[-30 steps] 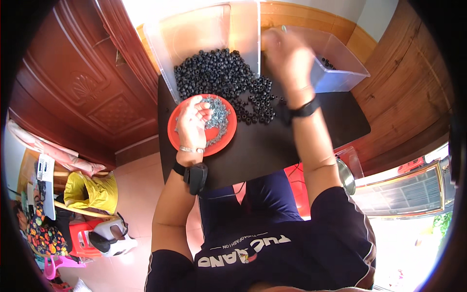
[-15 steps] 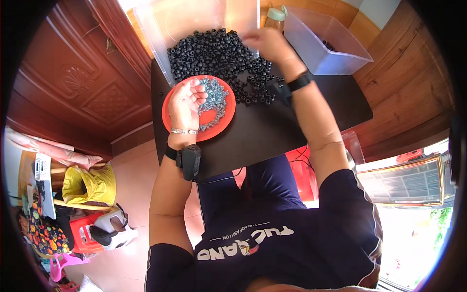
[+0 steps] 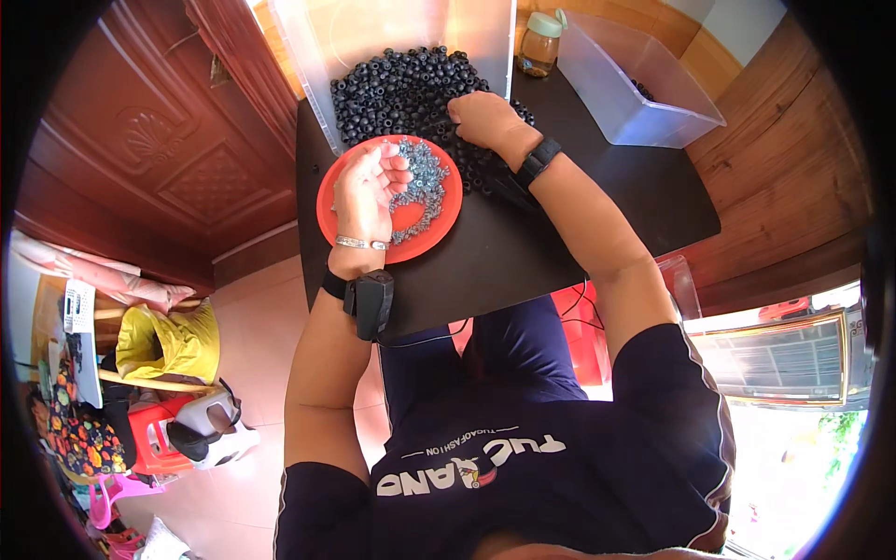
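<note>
My left hand [image 3: 367, 191] is held palm up over a red round plate [image 3: 329, 224], its fingers curled in; whatever they hold is hidden. Small silvery metal pieces [image 3: 427, 177], like little screws, are heaped on the plate. My right hand [image 3: 490, 121] is at the near right part of a pile of black round pieces with holes [image 3: 392, 89]. Its fingers are bent down and pressed together, and their tips are partly hidden, so I cannot see what is in them. The pile spreads out of a clear plastic bin [image 3: 317, 107] lying open toward me.
On the dark tabletop [image 3: 485, 252], a second clear bin [image 3: 644, 126] at the right holds a few black pieces. A jar with a pale green lid [image 3: 541, 42] stands between the bins. A wooden panel [image 3: 789, 140] borders the right side.
My right hand has come down and toward me from the bin's right edge to the near part of the pile. My left hand stays over the plate. The view has shifted slightly.
</note>
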Action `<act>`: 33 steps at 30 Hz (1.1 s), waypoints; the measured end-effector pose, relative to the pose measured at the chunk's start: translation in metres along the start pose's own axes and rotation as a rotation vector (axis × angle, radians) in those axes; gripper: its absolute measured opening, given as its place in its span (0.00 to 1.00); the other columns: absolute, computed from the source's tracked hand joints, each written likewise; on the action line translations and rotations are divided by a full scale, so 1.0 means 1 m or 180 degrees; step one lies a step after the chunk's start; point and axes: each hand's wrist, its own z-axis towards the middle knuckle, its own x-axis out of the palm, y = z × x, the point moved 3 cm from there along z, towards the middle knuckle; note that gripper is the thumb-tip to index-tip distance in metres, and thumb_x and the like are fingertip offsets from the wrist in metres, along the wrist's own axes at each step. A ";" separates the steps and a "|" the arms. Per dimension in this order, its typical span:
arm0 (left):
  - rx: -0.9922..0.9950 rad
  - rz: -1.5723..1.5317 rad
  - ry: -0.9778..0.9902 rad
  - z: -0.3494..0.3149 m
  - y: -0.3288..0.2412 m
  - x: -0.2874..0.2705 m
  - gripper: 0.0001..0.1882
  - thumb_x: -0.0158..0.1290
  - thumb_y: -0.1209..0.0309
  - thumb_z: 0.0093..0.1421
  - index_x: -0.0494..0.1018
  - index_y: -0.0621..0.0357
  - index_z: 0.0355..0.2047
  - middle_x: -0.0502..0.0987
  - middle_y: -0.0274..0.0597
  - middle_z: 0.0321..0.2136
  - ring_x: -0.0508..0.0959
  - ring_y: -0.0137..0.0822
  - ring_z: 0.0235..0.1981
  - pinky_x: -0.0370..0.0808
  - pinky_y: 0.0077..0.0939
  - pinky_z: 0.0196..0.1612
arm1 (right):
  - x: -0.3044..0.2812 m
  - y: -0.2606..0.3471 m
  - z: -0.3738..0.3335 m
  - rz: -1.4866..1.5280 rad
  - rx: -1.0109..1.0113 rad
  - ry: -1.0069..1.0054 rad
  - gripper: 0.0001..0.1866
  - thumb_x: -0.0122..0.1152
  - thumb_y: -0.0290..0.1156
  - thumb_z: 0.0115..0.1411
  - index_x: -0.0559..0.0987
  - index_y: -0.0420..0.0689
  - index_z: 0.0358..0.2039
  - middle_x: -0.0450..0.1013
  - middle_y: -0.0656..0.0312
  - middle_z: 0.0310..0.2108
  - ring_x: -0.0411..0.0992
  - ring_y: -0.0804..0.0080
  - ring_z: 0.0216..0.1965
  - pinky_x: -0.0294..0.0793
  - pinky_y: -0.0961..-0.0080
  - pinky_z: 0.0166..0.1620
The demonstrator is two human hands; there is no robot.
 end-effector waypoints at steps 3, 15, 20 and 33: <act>-0.0029 0.0009 -0.0022 0.001 0.002 0.000 0.12 0.46 0.63 0.60 0.72 0.58 0.34 0.76 0.39 0.26 0.76 0.31 0.26 0.69 0.22 0.32 | -0.001 -0.002 -0.003 -0.0036 0.0050 0.0057 0.09 0.58 0.30 0.49 0.77 0.45 0.33 0.76 0.52 0.33 0.73 0.52 0.39 0.72 0.60 0.42; -0.0340 0.0212 0.0271 -0.002 0.007 0.004 0.13 0.46 0.62 0.60 0.71 0.59 0.35 0.76 0.39 0.26 0.76 0.31 0.26 0.70 0.21 0.30 | -0.030 0.047 -0.052 0.4422 -0.0633 -0.0414 0.16 0.66 0.18 0.49 0.76 0.41 0.39 0.75 0.64 0.30 0.74 0.77 0.33 0.75 0.79 0.41; -0.0445 0.0101 0.0455 0.000 0.013 0.004 0.15 0.44 0.61 0.62 0.69 0.60 0.41 0.76 0.40 0.29 0.76 0.34 0.26 0.71 0.24 0.30 | -0.024 0.075 -0.066 0.4501 -0.1039 -0.0432 0.20 0.66 0.18 0.49 0.77 0.46 0.44 0.73 0.69 0.32 0.70 0.83 0.32 0.72 0.83 0.38; -0.0020 -0.0131 0.0587 -0.007 -0.001 0.015 0.12 0.45 0.66 0.63 0.70 0.60 0.42 0.75 0.37 0.33 0.75 0.29 0.32 0.69 0.22 0.36 | -0.041 0.073 -0.083 0.2858 -0.1375 -0.1706 0.19 0.67 0.24 0.48 0.78 0.46 0.43 0.71 0.59 0.40 0.72 0.67 0.41 0.74 0.74 0.43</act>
